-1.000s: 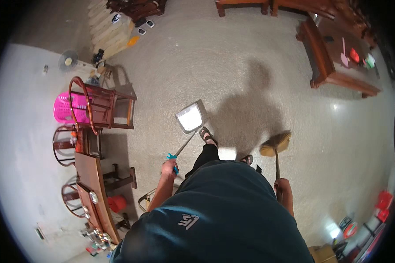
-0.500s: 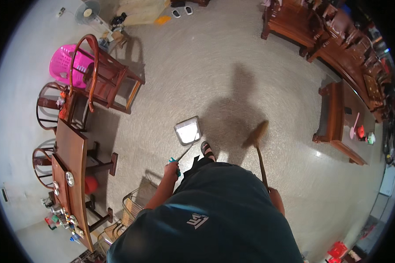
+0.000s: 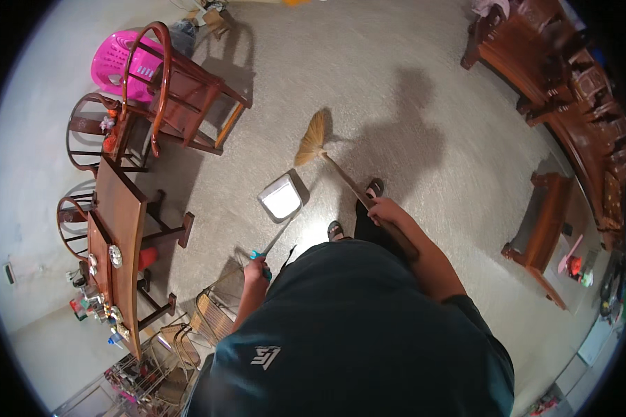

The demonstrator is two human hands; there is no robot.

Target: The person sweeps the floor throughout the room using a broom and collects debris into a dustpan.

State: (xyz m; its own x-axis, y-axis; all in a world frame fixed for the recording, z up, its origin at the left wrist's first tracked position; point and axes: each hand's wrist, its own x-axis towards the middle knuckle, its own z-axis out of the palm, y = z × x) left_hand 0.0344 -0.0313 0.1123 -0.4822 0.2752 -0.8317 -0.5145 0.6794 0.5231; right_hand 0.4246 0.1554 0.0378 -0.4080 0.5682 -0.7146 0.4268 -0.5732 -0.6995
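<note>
The broom was swung across the front of the body within the last half second; its straw bristles, which had been seen blurred at the person's right, were now found just beyond the dustpan, near to it but apart from it. By this change, it may be judged, the two tools were brought into one working area; contact of the bristles with the floor could not be confirmed. The right hand was also brought forward from the person's side, and its fingers were wrapped around the handle of the broom; the left hand was kept wrapped around the blue grip of the dustpan. The dustpan was located ahead and to the left of the left sandal, at the end of a thin rod; the right sandal was placed farther forward; whether the pan was rested on the floor or slightly lifted could not be told.
</note>
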